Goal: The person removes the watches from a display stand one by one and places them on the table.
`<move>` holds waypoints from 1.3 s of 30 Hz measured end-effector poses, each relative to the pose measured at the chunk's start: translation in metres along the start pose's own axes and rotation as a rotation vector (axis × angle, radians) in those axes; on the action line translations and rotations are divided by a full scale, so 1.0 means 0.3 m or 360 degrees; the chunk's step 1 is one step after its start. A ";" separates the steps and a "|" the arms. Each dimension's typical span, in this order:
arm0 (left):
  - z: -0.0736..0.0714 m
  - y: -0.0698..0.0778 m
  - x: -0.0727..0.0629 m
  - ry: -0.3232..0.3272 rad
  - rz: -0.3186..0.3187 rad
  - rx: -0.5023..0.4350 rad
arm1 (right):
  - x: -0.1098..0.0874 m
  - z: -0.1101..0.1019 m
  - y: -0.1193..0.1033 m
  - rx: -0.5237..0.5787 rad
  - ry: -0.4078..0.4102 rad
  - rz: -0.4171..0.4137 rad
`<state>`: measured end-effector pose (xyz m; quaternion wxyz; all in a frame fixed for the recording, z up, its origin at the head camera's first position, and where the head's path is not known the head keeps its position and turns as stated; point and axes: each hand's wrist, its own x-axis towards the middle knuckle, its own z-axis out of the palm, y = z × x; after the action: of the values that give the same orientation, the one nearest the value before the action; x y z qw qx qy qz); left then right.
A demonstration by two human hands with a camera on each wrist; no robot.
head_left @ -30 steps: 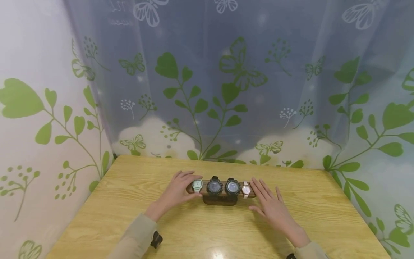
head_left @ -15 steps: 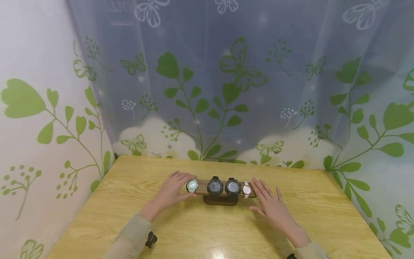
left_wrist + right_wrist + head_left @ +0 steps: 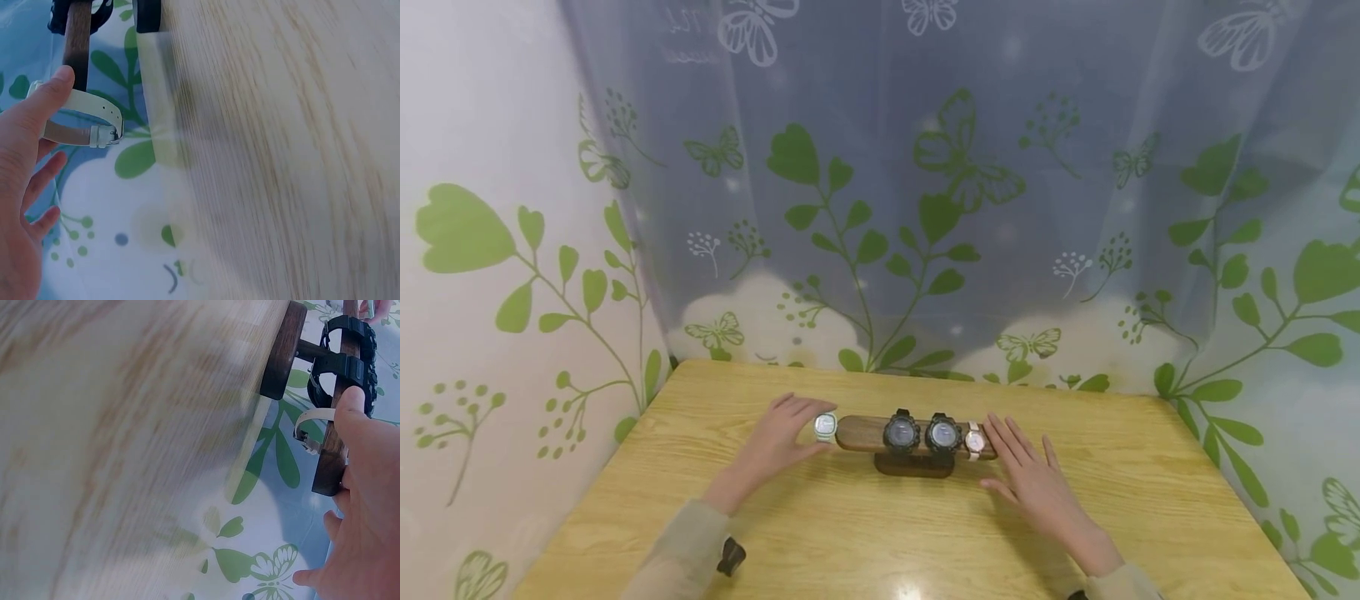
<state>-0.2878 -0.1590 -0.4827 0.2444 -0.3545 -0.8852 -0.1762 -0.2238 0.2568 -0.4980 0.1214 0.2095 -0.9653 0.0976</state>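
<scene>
A wooden watch stand [image 3: 861,433] stands on the table, its bar running left to right. My left hand [image 3: 775,443] pinches a mint-green watch [image 3: 825,426] just beyond the bar's left end. In the left wrist view, its buckled strap [image 3: 100,107] forms a loop beside the bar tip. Two black watches [image 3: 901,432] sit on the middle of the bar, and a pale watch with a pinkish dial [image 3: 975,440] is near the right end. My right hand [image 3: 1033,483] rests with straight fingers against that end; the bar hides part of its fingers in the right wrist view.
The stand's dark base [image 3: 913,465] rests on the light wooden table [image 3: 865,533]. Behind the table hangs a blue-and-white curtain [image 3: 880,167] with green leaves and butterflies. Black devices [image 3: 731,556] are strapped at both wrists.
My left hand has slid the mint-green watch leftward along the bar and off its left end. The right hand, the stand and the other watches have stayed in place.
</scene>
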 end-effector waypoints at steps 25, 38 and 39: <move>-0.125 -0.130 -0.131 0.0069 -0.0090 0.0175 | -0.005 -0.012 -0.011 0.0023 0.0028 -0.0023; -0.145 -0.144 -0.191 -0.0043 -0.0201 0.0231 | -0.002 -0.007 -0.010 -0.0003 0.0036 -0.0031; -0.145 -0.144 -0.194 -0.0059 -0.0207 0.0236 | -0.001 -0.008 -0.010 -0.0008 0.0036 -0.0032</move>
<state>-0.2687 -0.2413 -0.4855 0.2417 -0.2806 -0.9213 -0.1189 -0.2217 0.2548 -0.4954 0.1339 0.2178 -0.9619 0.0965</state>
